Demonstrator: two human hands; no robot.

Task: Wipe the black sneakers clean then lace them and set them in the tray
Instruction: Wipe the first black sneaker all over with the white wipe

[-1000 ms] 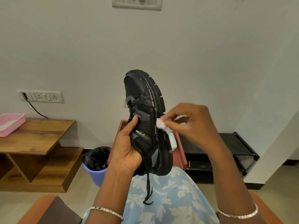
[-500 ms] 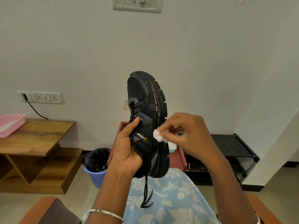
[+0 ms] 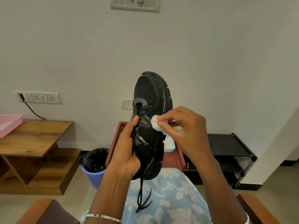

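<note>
A black sneaker [image 3: 149, 97] stands upright in the air, toe up, sole to the right. My left hand [image 3: 125, 151] grips its heel and tongue side, thumb up along the laces. Loose lace ends [image 3: 142, 196] hang below the heel over my lap. My right hand [image 3: 184, 131] pinches a small white wad of wipe [image 3: 156, 124] and presses it on the shoe's side panel, near the eyelets. Behind the shoe a maroon tray [image 3: 179, 156] sits on a stand, with a pale teal container [image 3: 169, 145] partly hidden.
A wooden side table [image 3: 35, 136] stands at left with a pink tray [image 3: 9, 125] on it. A blue bin with a black liner [image 3: 95, 164] sits on the floor. A black shoe rack [image 3: 226, 149] is at right. Chair arms frame my lap.
My right hand has moved the wipe left and up, from the sole's edge onto the upper. The sneaker has turned slightly, showing more of its upper.
</note>
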